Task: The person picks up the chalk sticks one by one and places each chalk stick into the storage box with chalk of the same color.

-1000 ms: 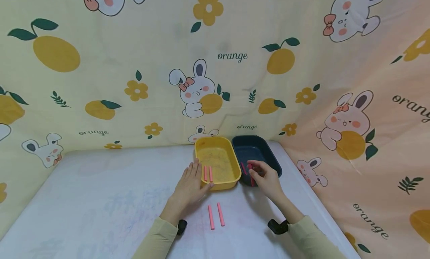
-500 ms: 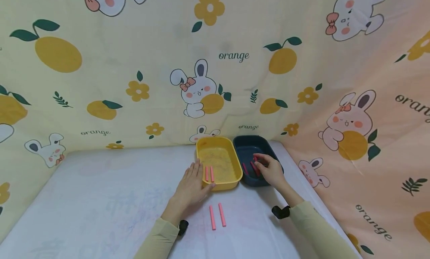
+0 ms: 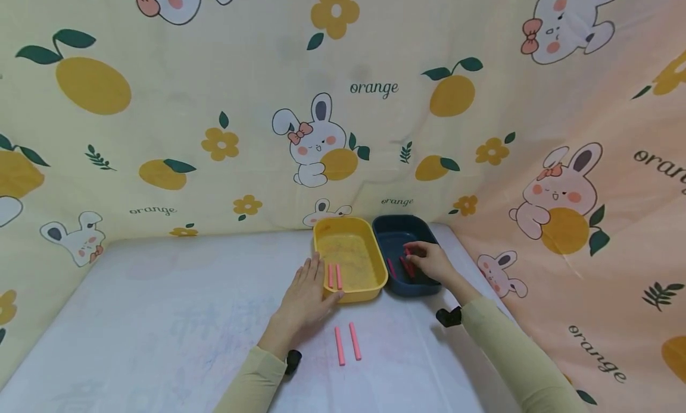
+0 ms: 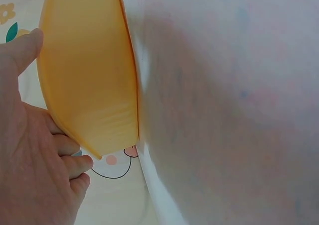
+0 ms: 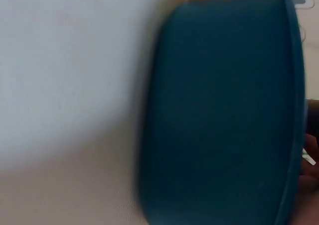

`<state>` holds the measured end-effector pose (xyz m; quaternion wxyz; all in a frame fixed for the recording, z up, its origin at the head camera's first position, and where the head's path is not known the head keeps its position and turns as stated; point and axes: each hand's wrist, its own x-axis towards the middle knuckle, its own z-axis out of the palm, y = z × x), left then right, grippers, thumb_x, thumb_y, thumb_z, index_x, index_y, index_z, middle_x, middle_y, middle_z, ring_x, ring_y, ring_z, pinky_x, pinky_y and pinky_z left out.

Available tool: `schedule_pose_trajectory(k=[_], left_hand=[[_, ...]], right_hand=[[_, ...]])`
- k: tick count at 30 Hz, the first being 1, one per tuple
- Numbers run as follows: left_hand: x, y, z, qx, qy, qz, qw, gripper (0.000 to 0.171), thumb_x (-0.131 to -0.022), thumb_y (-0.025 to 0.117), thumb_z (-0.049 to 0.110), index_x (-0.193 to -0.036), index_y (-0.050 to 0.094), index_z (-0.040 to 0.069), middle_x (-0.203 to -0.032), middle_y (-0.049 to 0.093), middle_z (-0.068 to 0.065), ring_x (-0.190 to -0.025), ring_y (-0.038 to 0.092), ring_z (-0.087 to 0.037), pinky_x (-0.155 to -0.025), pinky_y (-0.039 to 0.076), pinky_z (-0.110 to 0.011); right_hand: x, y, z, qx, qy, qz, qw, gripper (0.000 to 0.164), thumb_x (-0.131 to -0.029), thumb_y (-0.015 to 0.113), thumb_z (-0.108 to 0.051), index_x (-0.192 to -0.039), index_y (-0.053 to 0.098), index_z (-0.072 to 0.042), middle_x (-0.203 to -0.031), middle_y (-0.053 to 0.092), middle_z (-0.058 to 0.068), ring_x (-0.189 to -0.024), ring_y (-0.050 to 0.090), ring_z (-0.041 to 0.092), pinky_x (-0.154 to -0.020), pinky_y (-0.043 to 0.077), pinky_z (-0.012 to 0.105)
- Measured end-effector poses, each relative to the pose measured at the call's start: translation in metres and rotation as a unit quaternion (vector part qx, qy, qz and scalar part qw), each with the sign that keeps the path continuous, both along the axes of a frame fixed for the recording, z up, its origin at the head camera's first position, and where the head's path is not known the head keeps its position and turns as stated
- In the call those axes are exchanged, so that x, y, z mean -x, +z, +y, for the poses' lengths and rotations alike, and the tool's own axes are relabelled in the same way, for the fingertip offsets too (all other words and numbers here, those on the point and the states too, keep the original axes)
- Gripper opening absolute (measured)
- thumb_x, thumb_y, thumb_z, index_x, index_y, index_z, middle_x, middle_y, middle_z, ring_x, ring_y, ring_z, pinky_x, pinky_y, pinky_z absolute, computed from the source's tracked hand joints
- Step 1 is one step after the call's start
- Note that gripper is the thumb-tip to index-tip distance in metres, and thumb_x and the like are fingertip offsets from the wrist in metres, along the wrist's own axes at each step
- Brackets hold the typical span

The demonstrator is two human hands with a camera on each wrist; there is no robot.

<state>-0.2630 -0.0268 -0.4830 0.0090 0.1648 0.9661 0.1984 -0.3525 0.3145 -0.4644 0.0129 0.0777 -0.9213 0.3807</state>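
Note:
In the head view my left hand (image 3: 304,297) lies along the near left corner of the yellow box (image 3: 377,267), fingers straight at its left side and thumb at the front rim. Two pink chalk sticks (image 3: 339,276) lie inside that box near its left wall. My right hand (image 3: 433,263) reaches over the dark blue box (image 3: 412,290) and pinches a chalk stick (image 3: 411,270) by its far end. Beside it lie other chalk sticks (image 3: 392,267) on the floor of the blue box. The right wrist view shows mostly the outer wall of the blue box (image 5: 224,110), hiding the fingertips.
Two more pink chalk sticks (image 3: 340,346) lie side by side on the white tablecloth (image 3: 187,318), in front of the yellow box. Both boxes stand side by side near the printed back curtain (image 3: 257,74). A second curtain side (image 3: 621,222) rises at the right.
My right hand has moved right and away over the blue box, carrying the chalk stick from near its front edge to beside the others. The left hand stays at the yellow box.

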Motion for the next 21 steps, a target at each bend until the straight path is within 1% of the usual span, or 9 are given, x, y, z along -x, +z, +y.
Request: schedule_pose_trajectory(k=[3, 6, 10, 13, 18, 21], left_hand=[[0.0, 0.001, 0.0, -0.002, -0.001, -0.001, 1.0, 0.096, -0.103, 0.05, 0.063, -0.164, 0.016, -0.003, -0.173, 0.005, -0.019, -0.16, 0.01, -0.037, -0.13, 0.014, -0.048], [-0.001, 0.001, 0.0, 0.0, -0.001, 0.0, 1.0, 0.096, -0.102, 0.05, 0.063, -0.164, 0.016, -0.003, -0.173, 0.006, -0.02, -0.16, 0.01, -0.038, -0.13, 0.014, -0.048], [0.0, 0.0, 0.0, 0.002, 0.004, -0.009, 0.9999, 0.098, -0.102, 0.05, 0.065, -0.165, 0.015, -0.001, -0.174, 0.003, -0.018, -0.16, 0.008, -0.036, -0.13, 0.013, -0.048], [0.0, 0.0, 0.0, 0.002, 0.008, -0.015, 0.9998, 0.099, -0.101, 0.049, 0.066, -0.165, 0.013, 0.0, -0.174, 0.001, -0.016, -0.161, 0.005, -0.034, -0.13, 0.012, -0.047], [0.0, 0.0, 0.0, -0.003, 0.01, -0.011, 0.9999, 0.099, -0.101, 0.05, 0.066, -0.165, 0.015, 0.0, -0.174, 0.002, -0.017, -0.16, 0.006, -0.035, -0.13, 0.013, -0.048], [-0.001, 0.0, 0.001, -0.002, 0.011, -0.011, 0.9999, 0.098, -0.101, 0.05, 0.066, -0.165, 0.015, 0.0, -0.174, 0.003, -0.017, -0.16, 0.007, -0.035, -0.13, 0.012, -0.048]], right_hand=[[0.007, -0.003, 0.002, -0.014, -0.003, -0.01, 1.0, 0.032, -0.101, 0.065, -0.004, -0.132, 0.067, 0.003, -0.123, 0.071, 0.022, -0.106, 0.07, 0.033, -0.09, 0.059, 0.044], [0.012, -0.005, 0.002, -0.034, -0.006, -0.016, 0.999, 0.031, -0.101, 0.066, -0.005, -0.131, 0.067, 0.003, -0.125, 0.071, 0.023, -0.109, 0.069, 0.034, -0.093, 0.058, 0.046], [0.014, -0.006, 0.003, -0.062, -0.004, -0.026, 0.998, 0.031, -0.101, 0.065, -0.005, -0.13, 0.068, 0.004, -0.124, 0.07, 0.024, -0.111, 0.067, 0.037, -0.095, 0.055, 0.052], [0.016, -0.006, 0.004, -0.079, -0.006, -0.035, 0.996, 0.031, -0.1, 0.065, -0.006, -0.13, 0.068, 0.004, -0.123, 0.07, 0.025, -0.11, 0.066, 0.037, -0.094, 0.055, 0.052], [0.019, -0.009, 0.006, -0.085, -0.014, -0.051, 0.995, 0.032, -0.1, 0.065, -0.007, -0.131, 0.068, 0.004, -0.127, 0.068, 0.026, -0.109, 0.065, 0.036, -0.095, 0.054, 0.051], [0.021, -0.011, 0.007, -0.083, -0.016, -0.059, 0.995, 0.033, -0.1, 0.065, -0.007, -0.131, 0.068, 0.004, -0.13, 0.067, 0.026, -0.112, 0.064, 0.037, -0.098, 0.052, 0.052]])
